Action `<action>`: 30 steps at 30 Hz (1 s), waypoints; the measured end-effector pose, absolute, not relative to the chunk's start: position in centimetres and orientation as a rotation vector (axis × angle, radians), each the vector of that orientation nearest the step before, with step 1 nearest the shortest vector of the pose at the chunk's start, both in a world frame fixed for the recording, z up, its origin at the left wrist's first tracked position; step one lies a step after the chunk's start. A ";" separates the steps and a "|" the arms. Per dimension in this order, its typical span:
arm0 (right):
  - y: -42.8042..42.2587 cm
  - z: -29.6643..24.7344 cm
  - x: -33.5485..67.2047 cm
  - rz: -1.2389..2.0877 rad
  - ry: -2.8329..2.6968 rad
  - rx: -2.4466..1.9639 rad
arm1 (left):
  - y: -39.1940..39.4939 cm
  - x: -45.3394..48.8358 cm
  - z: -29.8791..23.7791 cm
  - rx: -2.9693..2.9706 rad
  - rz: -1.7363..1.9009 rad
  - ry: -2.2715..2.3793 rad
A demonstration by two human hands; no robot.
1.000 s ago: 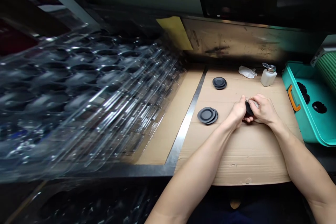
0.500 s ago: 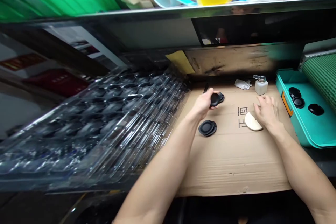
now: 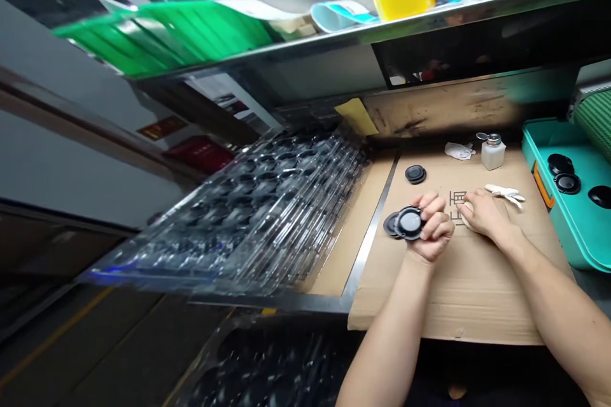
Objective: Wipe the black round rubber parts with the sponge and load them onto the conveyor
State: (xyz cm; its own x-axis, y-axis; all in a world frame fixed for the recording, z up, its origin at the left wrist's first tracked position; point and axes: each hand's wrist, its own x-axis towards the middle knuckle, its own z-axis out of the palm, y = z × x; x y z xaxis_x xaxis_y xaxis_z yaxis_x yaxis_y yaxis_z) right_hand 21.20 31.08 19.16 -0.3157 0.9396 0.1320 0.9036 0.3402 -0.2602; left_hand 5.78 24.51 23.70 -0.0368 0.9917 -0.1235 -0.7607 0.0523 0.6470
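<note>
Black round disc (image 3: 409, 222) with a pale grey centre sat in the person's left hand (image 3: 435, 232), the fingers (image 3: 442, 227) curled closed around its rim and its pale face tipped up toward the head camera. Half a second earlier, that hand had held a black disc over the far stack, with no pale face showing. It had since moved nearer the body. Just left of the hand, almost touching the held disc, lay a stack of black discs (image 3: 392, 225) on a cardboard sheet (image 3: 477, 305). Ahead of the hand sat a second black disc stack (image 3: 415, 173).

The right hand (image 3: 485, 216), earlier open beside a cream half-round pad (image 3: 466, 213), now lay over it with the fingers bent down on its edge. Whether it gripped the pad or only pressed on it could not be told. Just beyond that hand lay a white cloth (image 3: 505, 193) that the earlier view had not shown. Farther ahead stood a white dispensing bottle (image 3: 493, 156) with a metal top, beside crumpled white tissue (image 3: 459, 151). To the right of the hand, a teal tray (image 3: 575, 259) held more black discs. Left of the left hand, past a steel strip (image 3: 367, 254), lay stacked clear plastic trays (image 3: 248, 216).
</note>
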 end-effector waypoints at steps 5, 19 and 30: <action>31.1 20.0 21.2 0.228 -2.395 -1.705 | 23.8 6.7 22.8 0.290 1.211 0.368; 31.4 19.7 21.4 0.195 -2.400 -1.700 | 23.2 3.8 24.1 0.310 1.031 0.297; 31.7 19.0 21.5 0.244 -2.374 -1.692 | 23.3 2.4 24.3 0.307 1.121 0.311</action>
